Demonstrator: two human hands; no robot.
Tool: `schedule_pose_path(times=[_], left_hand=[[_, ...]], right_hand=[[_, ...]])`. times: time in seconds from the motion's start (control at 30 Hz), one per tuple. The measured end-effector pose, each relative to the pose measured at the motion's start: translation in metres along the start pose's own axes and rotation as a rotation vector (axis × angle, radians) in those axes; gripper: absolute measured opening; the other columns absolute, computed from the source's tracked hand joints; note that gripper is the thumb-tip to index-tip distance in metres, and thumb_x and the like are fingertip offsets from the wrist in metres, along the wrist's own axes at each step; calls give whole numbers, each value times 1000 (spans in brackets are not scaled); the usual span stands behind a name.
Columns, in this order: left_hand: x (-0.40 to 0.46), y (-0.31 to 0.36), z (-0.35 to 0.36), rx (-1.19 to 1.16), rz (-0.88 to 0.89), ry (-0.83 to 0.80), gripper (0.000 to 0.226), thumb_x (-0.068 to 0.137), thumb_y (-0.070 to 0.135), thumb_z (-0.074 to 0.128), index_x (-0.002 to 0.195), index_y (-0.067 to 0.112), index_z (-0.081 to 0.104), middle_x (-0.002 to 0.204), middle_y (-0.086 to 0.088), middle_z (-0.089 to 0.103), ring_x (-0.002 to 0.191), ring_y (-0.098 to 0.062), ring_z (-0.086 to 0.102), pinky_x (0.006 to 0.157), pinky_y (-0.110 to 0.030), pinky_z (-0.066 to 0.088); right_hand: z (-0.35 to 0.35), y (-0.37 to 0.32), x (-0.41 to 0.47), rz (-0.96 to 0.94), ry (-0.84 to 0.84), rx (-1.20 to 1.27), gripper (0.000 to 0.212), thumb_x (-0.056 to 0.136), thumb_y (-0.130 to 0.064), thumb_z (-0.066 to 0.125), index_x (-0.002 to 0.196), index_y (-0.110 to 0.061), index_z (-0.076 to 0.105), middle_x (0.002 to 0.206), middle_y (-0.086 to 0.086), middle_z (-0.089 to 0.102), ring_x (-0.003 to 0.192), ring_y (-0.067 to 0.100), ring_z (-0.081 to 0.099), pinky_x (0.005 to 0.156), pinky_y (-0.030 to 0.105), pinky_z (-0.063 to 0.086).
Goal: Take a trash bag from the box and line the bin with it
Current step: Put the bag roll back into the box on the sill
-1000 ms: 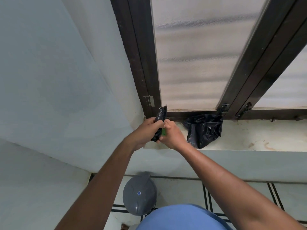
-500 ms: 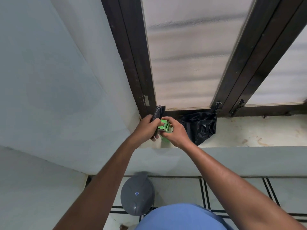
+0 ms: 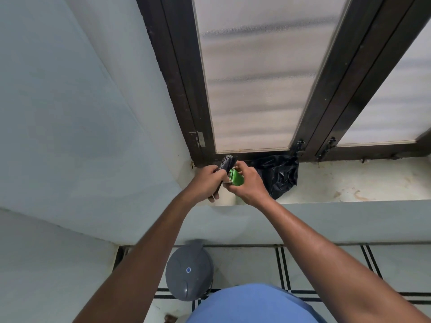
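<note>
Window sill (image 3: 349,183), pale and stained, serving as landmark. Left hand (image 3: 206,180) is hovering over the sill's left end, fingers curled tight around a rolled black trash bag (image 3: 225,162) whose top is sticking up past the knuckles. Right hand (image 3: 248,185) is sitting just beside it, touching it, fingers pinching a small green box (image 3: 236,177) between the two hands. A loose black plastic bag (image 3: 278,177) is lying crumpled on the sill just behind the right hand, against the dark window frame (image 3: 182,89), partly hidden by that hand. Frosted panes are rising above the sill. A grey bin (image 3: 189,272) with its domed lid shut is standing on the tiled floor (image 3: 326,264) below the sill, under the left forearm, which is crossing its edge. A blue shirt (image 3: 251,304) is filling the lower edge.
</note>
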State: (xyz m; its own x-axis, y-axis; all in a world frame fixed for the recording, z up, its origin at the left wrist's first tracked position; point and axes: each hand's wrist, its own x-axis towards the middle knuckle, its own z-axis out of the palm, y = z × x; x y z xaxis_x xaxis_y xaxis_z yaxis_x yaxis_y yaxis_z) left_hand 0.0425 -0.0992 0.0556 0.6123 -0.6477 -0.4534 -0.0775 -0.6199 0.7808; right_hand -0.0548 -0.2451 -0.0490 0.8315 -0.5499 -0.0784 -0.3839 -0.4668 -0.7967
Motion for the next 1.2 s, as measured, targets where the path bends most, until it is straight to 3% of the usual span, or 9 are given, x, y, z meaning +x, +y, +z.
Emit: schedule_pose_path(times=[0.17, 0.43, 0.57, 0.63, 0.77, 0.93, 1.0, 1.1, 1.2], left_hand=[[0, -7, -4, 98, -34, 55, 25, 102, 27, 54, 113, 7, 65, 78, -11, 59, 52, -19, 63, 46, -26, 49], [-8, -11, -4, -93, -11, 80, 15, 98, 23, 59, 95, 10, 65, 68, -9, 55, 48, -21, 58, 49, -30, 49], [-11, -11, -4, -171, 20, 109, 27, 90, 29, 58, 101, 6, 64, 106, -32, 69, 51, -26, 62, 48, -32, 49], [-11, -11, -4, -164, 31, 137, 38, 87, 34, 57, 111, 5, 63, 120, -32, 70, 55, -26, 63, 50, -33, 51], [-10, -14, -5, -129, 39, 139, 27, 102, 22, 56, 122, 5, 61, 109, -31, 66, 63, -25, 65, 52, -32, 52], [-15, -10, -3, -141, 59, 113, 13, 105, 24, 53, 102, 13, 59, 84, -13, 56, 69, -27, 54, 50, -31, 41], [-14, -7, -3, -87, 6, 92, 17, 107, 34, 47, 103, 20, 55, 84, -10, 54, 70, -25, 53, 51, -30, 40], [-12, -10, -5, 107, 5, 117, 26, 109, 39, 45, 125, 18, 49, 93, -5, 57, 77, -19, 56, 59, -32, 43], [-14, -16, -10, 432, 53, 75, 44, 108, 34, 58, 145, 19, 39, 118, -6, 61, 96, -19, 65, 74, -29, 57]], right_hand=[[-4, 1, -1, -21, 16, 1, 62, 86, -37, 94, 138, -40, 60, 128, 2, 60, 121, 18, 59, 101, 35, 54], [-5, 3, 0, 7, 50, 53, 56, 84, -42, 93, 133, -41, 66, 125, -3, 69, 117, 14, 63, 83, 22, 48], [-6, 2, -2, 26, 57, 67, 58, 83, -43, 93, 134, -39, 66, 126, -2, 69, 116, 13, 64, 83, 21, 47], [-6, 2, -2, 27, 50, 51, 58, 82, -42, 94, 133, -43, 65, 127, 0, 67, 116, 14, 63, 85, 24, 48], [-4, 1, -4, 19, 39, 27, 61, 81, -40, 95, 132, -47, 62, 129, -1, 66, 119, 17, 61, 90, 29, 49], [-3, -3, -8, -5, 36, 11, 62, 83, -38, 94, 136, -44, 62, 128, 1, 66, 120, 18, 60, 96, 34, 52], [-4, -6, -11, -7, 32, -7, 62, 85, -38, 94, 138, -41, 62, 128, 3, 64, 119, 18, 59, 98, 35, 53], [-6, -10, -14, -12, 33, -30, 63, 86, -38, 93, 141, -37, 62, 130, 5, 62, 119, 19, 59, 96, 33, 50], [-8, -12, -16, -19, 43, -35, 62, 85, -41, 93, 139, -37, 62, 129, 4, 63, 119, 21, 61, 97, 36, 54]])
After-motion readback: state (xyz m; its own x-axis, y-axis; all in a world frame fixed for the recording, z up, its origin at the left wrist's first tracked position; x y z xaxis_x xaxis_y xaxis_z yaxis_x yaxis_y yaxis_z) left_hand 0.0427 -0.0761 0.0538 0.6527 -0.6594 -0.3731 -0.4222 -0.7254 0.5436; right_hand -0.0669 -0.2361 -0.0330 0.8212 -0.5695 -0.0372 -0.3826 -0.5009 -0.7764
